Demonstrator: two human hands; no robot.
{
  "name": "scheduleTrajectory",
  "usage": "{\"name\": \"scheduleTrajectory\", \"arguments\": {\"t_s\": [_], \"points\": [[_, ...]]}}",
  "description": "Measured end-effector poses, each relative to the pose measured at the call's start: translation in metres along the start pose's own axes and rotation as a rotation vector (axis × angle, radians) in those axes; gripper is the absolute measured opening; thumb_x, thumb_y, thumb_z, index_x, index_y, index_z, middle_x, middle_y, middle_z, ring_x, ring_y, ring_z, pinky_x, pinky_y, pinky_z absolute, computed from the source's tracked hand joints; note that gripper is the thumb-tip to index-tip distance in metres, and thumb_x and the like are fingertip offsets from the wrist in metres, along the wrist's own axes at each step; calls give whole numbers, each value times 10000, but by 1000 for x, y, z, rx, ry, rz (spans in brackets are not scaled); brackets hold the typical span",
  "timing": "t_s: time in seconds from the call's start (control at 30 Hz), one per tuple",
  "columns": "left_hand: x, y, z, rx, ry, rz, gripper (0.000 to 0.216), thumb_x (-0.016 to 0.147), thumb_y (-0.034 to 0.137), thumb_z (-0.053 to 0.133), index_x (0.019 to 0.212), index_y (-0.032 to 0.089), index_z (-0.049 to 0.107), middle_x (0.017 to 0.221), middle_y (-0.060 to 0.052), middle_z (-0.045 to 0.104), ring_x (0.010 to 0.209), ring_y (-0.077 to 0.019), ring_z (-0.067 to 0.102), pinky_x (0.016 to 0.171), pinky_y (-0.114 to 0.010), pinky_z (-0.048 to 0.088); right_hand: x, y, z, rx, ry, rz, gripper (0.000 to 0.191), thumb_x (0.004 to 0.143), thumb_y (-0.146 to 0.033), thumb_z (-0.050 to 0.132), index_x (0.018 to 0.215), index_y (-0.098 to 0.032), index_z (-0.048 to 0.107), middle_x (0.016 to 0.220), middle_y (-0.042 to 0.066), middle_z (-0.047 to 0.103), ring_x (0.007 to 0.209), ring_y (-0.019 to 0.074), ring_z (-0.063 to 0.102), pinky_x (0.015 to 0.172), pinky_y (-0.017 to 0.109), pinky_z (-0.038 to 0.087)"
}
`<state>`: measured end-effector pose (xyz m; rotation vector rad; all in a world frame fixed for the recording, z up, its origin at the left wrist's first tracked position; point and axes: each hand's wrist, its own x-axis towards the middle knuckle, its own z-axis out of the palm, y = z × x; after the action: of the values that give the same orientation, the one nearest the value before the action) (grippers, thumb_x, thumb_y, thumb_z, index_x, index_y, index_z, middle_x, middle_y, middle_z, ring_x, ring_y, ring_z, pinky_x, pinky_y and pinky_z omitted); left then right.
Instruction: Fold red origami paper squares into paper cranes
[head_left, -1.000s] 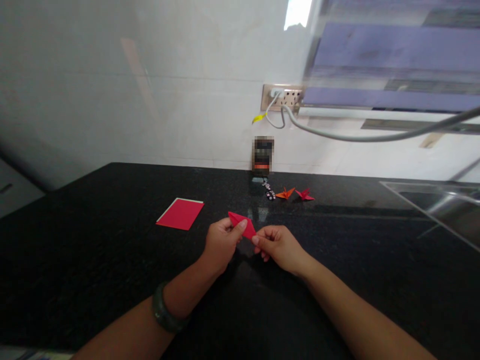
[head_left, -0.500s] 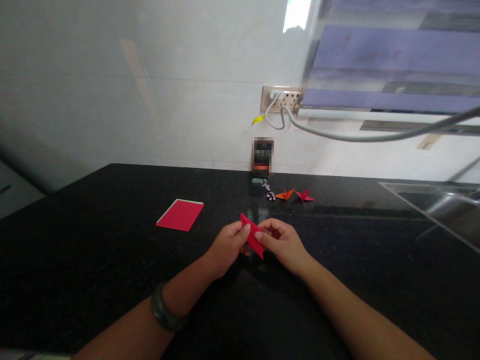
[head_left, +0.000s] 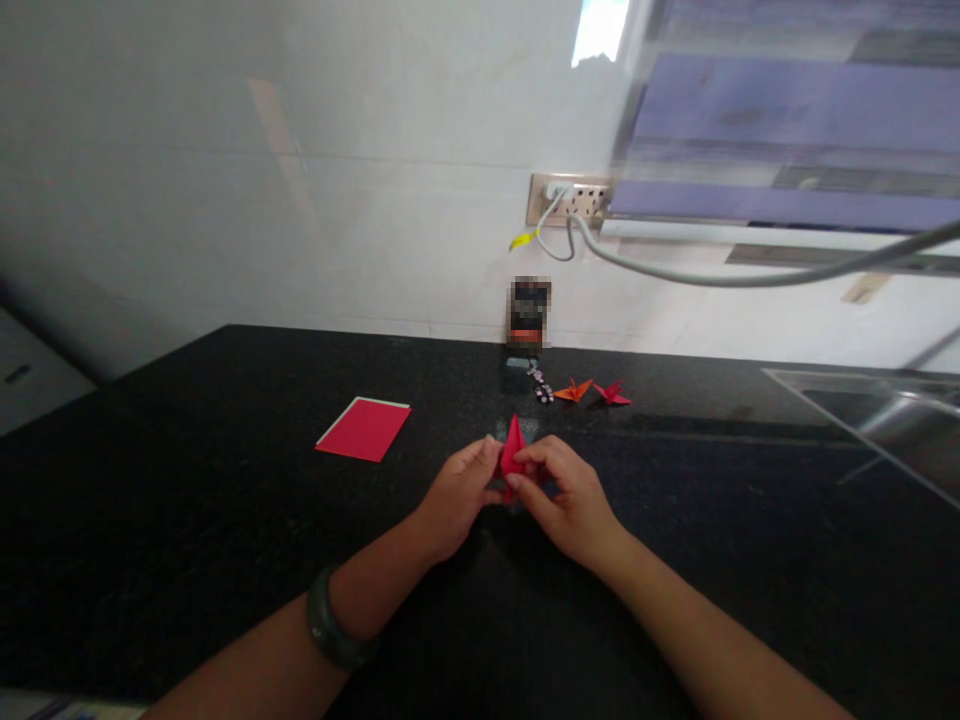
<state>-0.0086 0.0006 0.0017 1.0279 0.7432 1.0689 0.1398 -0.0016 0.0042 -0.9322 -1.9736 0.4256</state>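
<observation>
Between my hands, above the black countertop, is a folded piece of red origami paper [head_left: 512,450], narrow and pointed at the top. My right hand [head_left: 566,495] pinches it from the right with thumb and fingers. On its left edge, my left hand [head_left: 461,495] holds it with fingertips partly hidden behind the paper. A stack of red paper squares [head_left: 364,430] with a pale edge lies to the left. Beyond my hands sit an orange paper crane [head_left: 574,391] and a red paper crane [head_left: 613,393].
A phone-like object [head_left: 529,315], blurred out, leans on the wall with a beaded strap [head_left: 540,385] before it. Above it a grey cable [head_left: 690,273] runs from a wall socket [head_left: 589,200]. A metal sink [head_left: 892,420] is set into the black countertop [head_left: 187,500] at right.
The folded red paper has turned from a slanted diamond to an upright, narrow point. My right fingers have shifted their pinch on it. The view has moved slightly.
</observation>
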Motion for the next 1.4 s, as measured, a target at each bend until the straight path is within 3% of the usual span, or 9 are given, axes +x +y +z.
{"name": "scheduleTrajectory", "arguments": {"t_s": [0.13, 0.27, 0.43, 0.6, 0.87, 1.2, 1.4], "points": [[1, 0, -2, 73, 17, 12, 320, 669, 384, 661, 830, 112, 611, 746, -39, 632, 668, -120, 571, 611, -222, 442, -1, 1, 0, 12, -16, -27, 105, 793, -177, 497, 875, -203, 559, 752, 28, 531, 680, 139, 512, 603, 264, 431], [2, -2, -3, 100, 44, -1, 312, 697, 360, 630, 878, 106, 640, 744, -59, 672, 671, -154, 610, 631, -261, 465, -1, 4, 3, 59, 98, 154, 134, 792, -233, 512, 915, -202, 554, 745, 23, 534, 644, 127, 524, 576, 249, 444], [3, -5, -2, 210, 12, 39, 288, 643, 269, 677, 892, 126, 661, 822, -57, 700, 851, -207, 627, 779, -318, 469, 0, 7, 7, 44, 155, 317, 222, 704, -300, 619, 888, -187, 566, 700, 14, 552, 579, 121, 515, 519, 240, 438], [4, -5, -2, 173, 33, 49, 277, 631, 211, 683, 894, 126, 657, 863, -57, 700, 869, -193, 625, 822, -313, 451, 0, 7, 7, 183, 118, 312, 207, 754, -266, 562, 944, -185, 587, 769, 41, 600, 646, 138, 550, 567, 255, 461], [4, -4, -7, 23, 58, -66, 277, 655, 293, 672, 865, 113, 651, 765, -68, 687, 642, -148, 617, 632, -274, 466, 2, 9, 6, 498, 89, 402, 295, 729, -343, 605, 980, -188, 599, 784, 35, 620, 679, 143, 567, 609, 266, 479], [5, -4, -4, 314, 145, 104, 149, 662, 176, 604, 778, 145, 692, 746, -29, 711, 688, -166, 634, 652, -252, 463, 4, 10, 7, 459, 150, 456, 190, 716, -318, 588, 842, -176, 604, 722, 33, 604, 640, 139, 548, 573, 261, 457], [6, -4, -4, 367, 152, 141, 169, 688, 154, 575, 812, 161, 690, 826, -30, 716, 777, -176, 647, 718, -259, 474, 3, 10, 7, 373, 131, 394, 177, 718, -278, 597, 865, -177, 598, 723, 30, 594, 633, 133, 532, 569, 256, 450]]}}
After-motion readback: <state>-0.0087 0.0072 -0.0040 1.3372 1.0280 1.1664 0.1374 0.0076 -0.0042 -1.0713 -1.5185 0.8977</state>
